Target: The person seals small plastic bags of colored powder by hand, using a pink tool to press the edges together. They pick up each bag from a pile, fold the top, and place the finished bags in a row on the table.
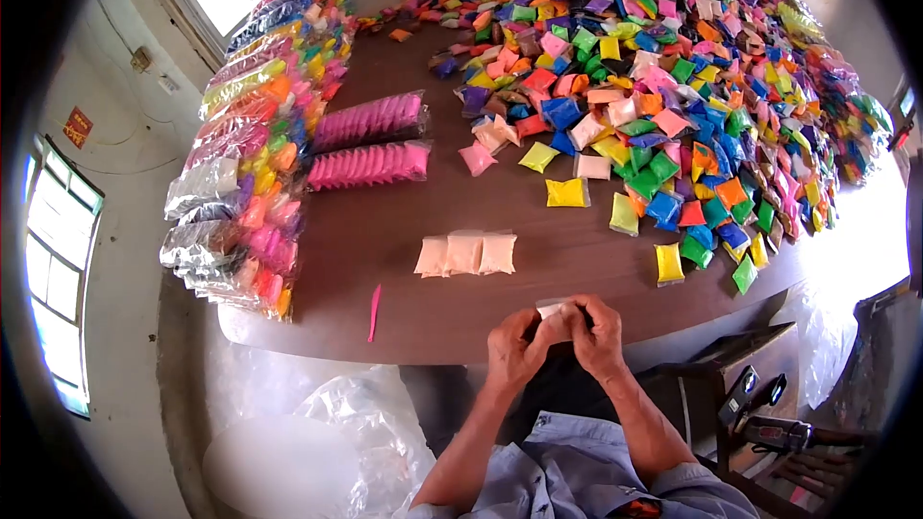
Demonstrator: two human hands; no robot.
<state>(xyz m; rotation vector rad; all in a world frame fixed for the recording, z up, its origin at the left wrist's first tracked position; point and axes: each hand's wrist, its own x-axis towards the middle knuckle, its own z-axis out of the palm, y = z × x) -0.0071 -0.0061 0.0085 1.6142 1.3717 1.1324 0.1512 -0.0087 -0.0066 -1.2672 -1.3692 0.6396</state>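
Observation:
My left hand (514, 346) and my right hand (596, 332) meet at the near edge of the brown table (385, 231). Together they pinch a small pale packet (551, 308), mostly hidden by the fingers. Just beyond the hands lies a short row of three peach-coloured packets (466, 255). A thin pink stick (374, 312) lies on the table to the left of my hands.
A big heap of small coloured packets (654, 77) covers the table's far right. Two bags of pink packets (370, 144) lie mid-table. Stacked clear bags of mixed colours (255, 135) line the left edge. Clear plastic bags (327, 432) sit on the floor.

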